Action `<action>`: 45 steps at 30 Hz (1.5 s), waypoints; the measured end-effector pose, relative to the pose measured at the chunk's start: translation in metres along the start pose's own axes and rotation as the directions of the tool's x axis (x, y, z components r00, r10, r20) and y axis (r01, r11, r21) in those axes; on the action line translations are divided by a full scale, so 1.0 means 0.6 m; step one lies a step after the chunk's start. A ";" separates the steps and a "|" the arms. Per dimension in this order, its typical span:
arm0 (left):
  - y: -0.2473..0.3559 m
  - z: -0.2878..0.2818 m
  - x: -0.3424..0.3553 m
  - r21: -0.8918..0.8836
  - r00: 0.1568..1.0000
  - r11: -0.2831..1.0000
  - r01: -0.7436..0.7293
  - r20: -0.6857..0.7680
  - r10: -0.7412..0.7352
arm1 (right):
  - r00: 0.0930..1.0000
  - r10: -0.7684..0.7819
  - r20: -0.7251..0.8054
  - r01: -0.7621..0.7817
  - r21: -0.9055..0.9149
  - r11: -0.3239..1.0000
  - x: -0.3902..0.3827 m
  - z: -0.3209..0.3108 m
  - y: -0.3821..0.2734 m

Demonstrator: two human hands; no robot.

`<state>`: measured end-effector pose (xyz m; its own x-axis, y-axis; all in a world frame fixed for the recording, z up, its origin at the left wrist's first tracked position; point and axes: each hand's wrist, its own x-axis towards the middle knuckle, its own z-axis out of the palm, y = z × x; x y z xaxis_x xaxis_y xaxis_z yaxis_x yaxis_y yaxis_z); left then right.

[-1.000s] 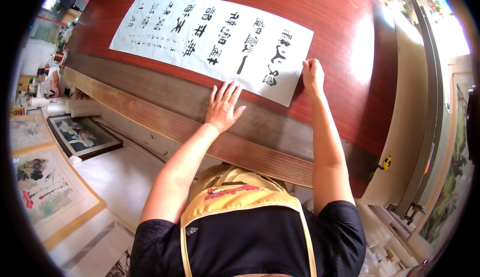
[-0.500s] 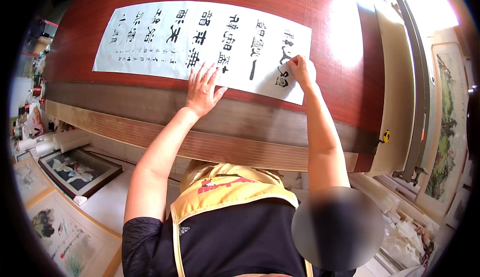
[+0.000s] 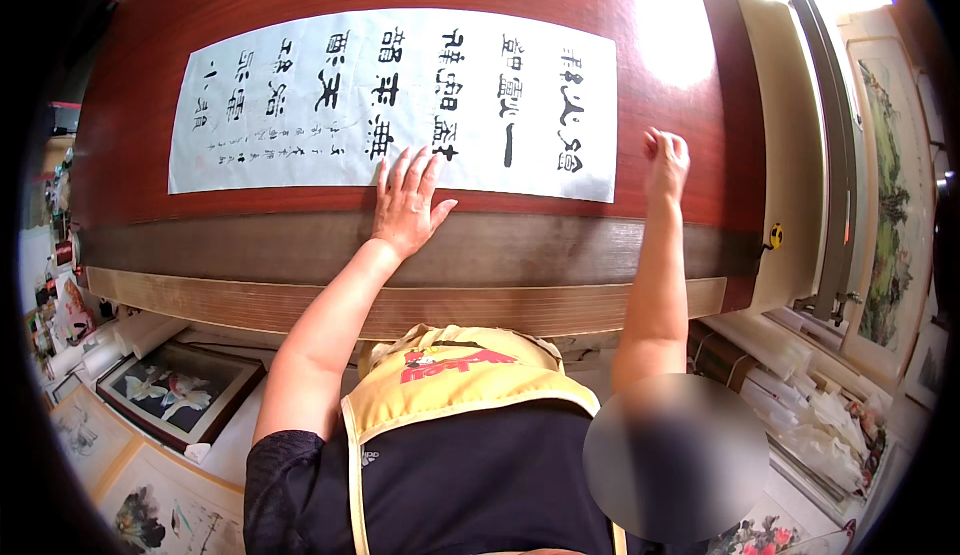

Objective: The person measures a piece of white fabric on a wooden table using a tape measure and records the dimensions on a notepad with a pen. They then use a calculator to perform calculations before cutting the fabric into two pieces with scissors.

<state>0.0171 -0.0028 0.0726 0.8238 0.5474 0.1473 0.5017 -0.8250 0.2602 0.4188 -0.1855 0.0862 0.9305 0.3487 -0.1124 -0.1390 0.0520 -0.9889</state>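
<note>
Head view, sheet: long white calligraphy sheet (image 3: 400, 100) lies flat on the red-brown wooden table (image 3: 690, 155), its long side running left to right, black brush characters in columns across it, smaller characters and a faint red seal near its left end.
Head view, left hand: left hand (image 3: 408, 205) lies palm down with fingers spread and straight, fingertips on the sheet's lower edge near the middle, heel of the hand on the bare wood below; it presses flat and grips nothing.
Head view, right hand: right hand (image 3: 667, 163) sits just beside the sheet's lower right corner, fingers curled loosely downward onto the table; whether it touches the paper's edge or pinches anything cannot be told.
Head view, table edge: darker brown band (image 3: 560, 250) runs along the near side of the table, with a paler wooden strip (image 3: 250, 300) below it.
Head view, person: yellow apron (image 3: 450, 375) over a black shirt.
Head view, surroundings: framed flower painting (image 3: 175, 390) lower left; landscape painting (image 3: 885, 205) at the right.
</note>
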 end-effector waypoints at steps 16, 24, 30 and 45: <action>0.004 -0.004 0.007 0.037 0.999 0.999 -0.005 0.037 0.003 | 0.799 -0.246 0.548 0.592 -0.789 0.163 -0.043 0.140 0.013; 0.007 -0.011 0.008 -0.003 0.999 1.000 0.010 0.043 -0.010 | 0.583 -0.292 0.758 0.729 -0.647 -0.223 -0.042 0.149 0.012; 0.006 -0.010 0.008 -0.009 0.999 1.000 0.006 0.039 -0.006 | 0.586 -0.264 0.766 0.723 -0.641 -0.258 -0.049 0.151 0.012; 0.004 -0.016 0.005 0.015 0.999 1.000 0.021 0.046 -0.022 | 0.826 -0.258 -0.501 0.211 -0.150 0.966 -0.056 -0.222 -0.026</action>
<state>0.0184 -0.0016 0.0831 0.8238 0.5584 0.0977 0.5230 -0.8152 0.2487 0.4352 -0.3228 0.0923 0.9742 -0.1947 0.1139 0.1130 -0.0161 -0.9935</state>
